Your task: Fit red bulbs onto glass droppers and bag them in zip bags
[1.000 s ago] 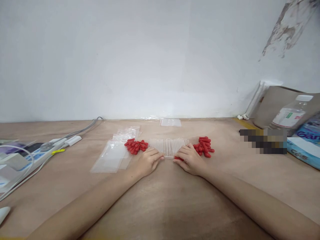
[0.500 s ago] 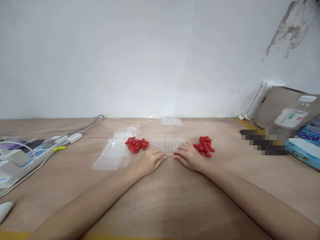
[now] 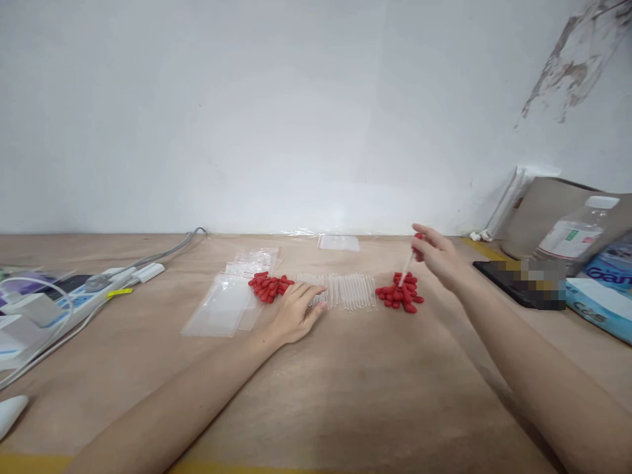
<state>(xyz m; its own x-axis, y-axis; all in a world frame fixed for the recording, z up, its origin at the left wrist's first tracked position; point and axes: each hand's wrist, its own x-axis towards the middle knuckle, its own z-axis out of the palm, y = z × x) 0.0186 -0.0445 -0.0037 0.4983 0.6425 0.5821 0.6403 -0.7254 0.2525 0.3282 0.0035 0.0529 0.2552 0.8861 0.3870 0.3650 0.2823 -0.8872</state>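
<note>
We rest the left hand (image 3: 297, 312) palm down, thumb and fingers loosely parted over the left end of the row of clear tubes (image 3: 352, 291), the left red cluster (image 3: 268, 288) beside its knuckles. Farther off, we pinch a red-ended tube (image 3: 407, 266) in the raised right hand (image 3: 434, 255); it slants from the fingertips down toward the right red cluster (image 3: 406, 299).

Front tabletop (image 3: 355, 395) free; tubes (image 3: 351, 293), red bulbs (image 3: 409, 307) bar middle

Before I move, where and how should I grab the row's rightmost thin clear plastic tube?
Probably pinch the tube at its near end, from your side: it points away from you, other tubes crowding its left, red bulbs to its right.
</note>
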